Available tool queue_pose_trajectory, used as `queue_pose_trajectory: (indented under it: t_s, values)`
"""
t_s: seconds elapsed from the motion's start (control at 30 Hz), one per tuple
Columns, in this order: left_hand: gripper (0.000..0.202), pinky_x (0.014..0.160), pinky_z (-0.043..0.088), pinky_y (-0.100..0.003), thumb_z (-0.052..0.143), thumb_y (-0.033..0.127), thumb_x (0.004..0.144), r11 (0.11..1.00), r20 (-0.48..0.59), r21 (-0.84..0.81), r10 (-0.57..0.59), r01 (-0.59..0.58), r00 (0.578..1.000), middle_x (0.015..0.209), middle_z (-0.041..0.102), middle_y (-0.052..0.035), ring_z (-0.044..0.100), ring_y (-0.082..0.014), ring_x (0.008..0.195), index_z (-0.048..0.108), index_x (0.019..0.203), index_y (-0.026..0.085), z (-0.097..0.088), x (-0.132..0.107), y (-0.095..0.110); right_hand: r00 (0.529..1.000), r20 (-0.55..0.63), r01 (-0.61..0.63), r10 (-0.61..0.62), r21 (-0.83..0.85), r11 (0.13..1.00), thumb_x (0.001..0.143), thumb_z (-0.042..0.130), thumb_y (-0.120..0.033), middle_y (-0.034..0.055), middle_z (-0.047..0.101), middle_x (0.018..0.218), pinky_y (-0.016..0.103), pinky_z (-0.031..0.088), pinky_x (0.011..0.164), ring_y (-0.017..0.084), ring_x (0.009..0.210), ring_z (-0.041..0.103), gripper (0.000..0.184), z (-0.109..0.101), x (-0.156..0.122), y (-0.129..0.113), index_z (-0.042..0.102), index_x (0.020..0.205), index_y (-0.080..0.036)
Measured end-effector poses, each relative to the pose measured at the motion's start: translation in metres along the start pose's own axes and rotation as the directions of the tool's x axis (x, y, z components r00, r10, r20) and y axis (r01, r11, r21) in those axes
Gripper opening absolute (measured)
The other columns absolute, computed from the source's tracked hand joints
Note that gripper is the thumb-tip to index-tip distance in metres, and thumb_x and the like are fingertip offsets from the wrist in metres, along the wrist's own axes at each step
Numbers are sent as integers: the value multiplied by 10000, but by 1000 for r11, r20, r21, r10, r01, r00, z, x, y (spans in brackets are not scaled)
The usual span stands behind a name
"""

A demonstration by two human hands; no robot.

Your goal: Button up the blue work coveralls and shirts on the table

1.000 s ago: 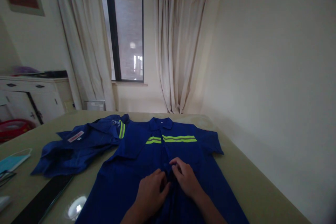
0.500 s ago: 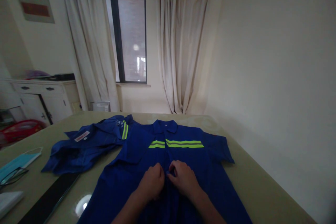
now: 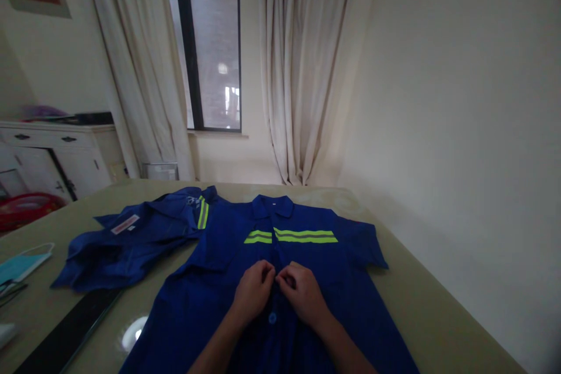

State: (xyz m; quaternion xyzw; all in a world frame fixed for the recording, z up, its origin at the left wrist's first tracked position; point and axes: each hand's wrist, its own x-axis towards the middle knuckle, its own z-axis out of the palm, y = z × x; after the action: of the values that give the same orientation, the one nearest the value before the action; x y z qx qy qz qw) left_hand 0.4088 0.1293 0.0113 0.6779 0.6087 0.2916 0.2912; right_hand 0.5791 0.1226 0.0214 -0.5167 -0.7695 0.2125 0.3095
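A blue short-sleeved work shirt (image 3: pixel 315 272) with yellow-green reflective stripes lies spread on the table, collar away from me. Over its front placket, just below the chest stripe, my left hand (image 3: pixel 255 289) and my right hand (image 3: pixel 303 292) meet with fingertips pinched close together. Both appear to grip the placket edge of the shirt; the exact bit between the fingertips is hidden. A round blue button (image 3: pixel 272 318) shows on the placket below my hands. Left of this shirt lies a second blue garment (image 3: pixel 131 245), crumpled, with a white-and-red label and a reflective stripe.
On the left of the pale green table (image 3: pixel 442 304) lie a black flat panel (image 3: pixel 70 327), a light-blue face mask (image 3: pixel 21 267) and dark-framed glasses, partly cut off. Beyond stand a white cabinet (image 3: pixel 83 158) and a red basket (image 3: pixel 30 210). A wall borders the right side.
Both hands have moved a little up the placket toward the collar, and their fingertips have come closer together. A button below them is now uncovered. The view has shifted slightly.
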Motion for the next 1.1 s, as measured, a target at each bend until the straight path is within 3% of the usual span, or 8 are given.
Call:
queue_pose_trajectory:
  t_s: [0.27,0.47,0.6,0.67,0.77,0.83,1.0,1.1]
  values:
    - [185,799,450,-267,457,287,977,998,-70,-56,38,-42,997,951,699,-20,649,-177,887,630,943,230,4,-4,4,1000,16,-12,10,119,993,941,616,-313,-2,634,751,239,400,649,149,688,585,202,-2,1,1,740,838,-191]
    - [196,838,478,-273,445,313,978,984,-61,-130,116,-123,991,974,695,-32,647,-189,935,625,967,236,4,-4,7,993,-34,-111,115,101,989,890,629,-242,-10,614,701,237,405,616,154,665,582,181,-1,2,-6,631,716,-194]
    - [258,832,481,-260,385,307,1004,969,-11,-197,152,-151,988,957,721,-25,658,-181,919,627,954,234,1,-4,8,990,-134,-45,53,67,997,895,619,-237,-1,626,829,251,430,680,169,737,598,38,0,-3,-10,648,914,-221]
    - [269,837,478,-256,374,269,1000,960,21,-216,185,-176,982,961,737,-22,668,-177,920,637,951,232,-2,-5,9,991,-133,-22,27,39,999,911,599,-235,9,637,915,259,440,724,179,797,615,143,-1,-4,-10,659,1040,-249]
    - [236,835,473,-248,440,172,934,961,44,-187,218,-206,975,986,753,-20,681,-173,933,659,1004,226,-6,-8,10,995,-89,-35,35,3,999,949,564,-253,21,648,939,264,444,757,185,843,633,159,-2,-2,-9,689,1047,-254]
    - [247,821,467,-247,452,172,931,967,36,-157,209,-201,977,990,759,-18,688,-171,928,671,1029,226,-7,-8,12,997,-60,-57,56,-12,998,960,553,-257,22,659,921,260,448,760,184,845,640,166,-3,-1,-7,701,1033,-241]
    - [326,740,450,-260,458,440,996,989,36,-120,90,-85,995,903,761,-21,693,-184,848,694,953,219,-6,-9,18,997,-26,-70,69,-67,995,998,502,-271,27,674,981,248,452,797,174,901,660,211,-5,-1,-8,709,1016,-237]
    - [215,706,421,-254,538,385,965,999,42,-3,42,-42,998,867,754,-8,689,-178,819,680,967,224,-3,-11,22,991,-78,-115,105,-138,984,1012,476,-293,31,650,1033,247,455,807,172,925,664,220,-5,-4,-11,690,1007,-245]
